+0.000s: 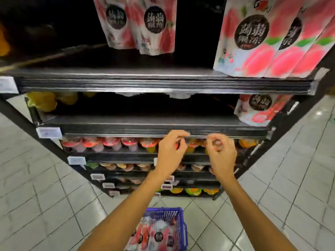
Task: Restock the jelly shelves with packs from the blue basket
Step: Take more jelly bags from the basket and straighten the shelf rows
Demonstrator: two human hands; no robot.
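The left hand (170,148) and right hand (220,152) hover by a shelf edge (117,132), fingers curled; blur hides whether they pinch anything, so I cannot tell. At 6 o'clock the basket (178,214) sits on the floor, holding packs (156,234).

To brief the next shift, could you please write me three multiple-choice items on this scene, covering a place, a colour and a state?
1. Where is the basket? A on the floor B on a shelf C in a hand
2. What colour is the basket? A red B blue C green
3. The basket is: A empty B upturned C holding packs

Answers: 1 A, it stands on the tiled floor; 2 B, its rim and wall are blue; 3 C, pink packs lie inside.
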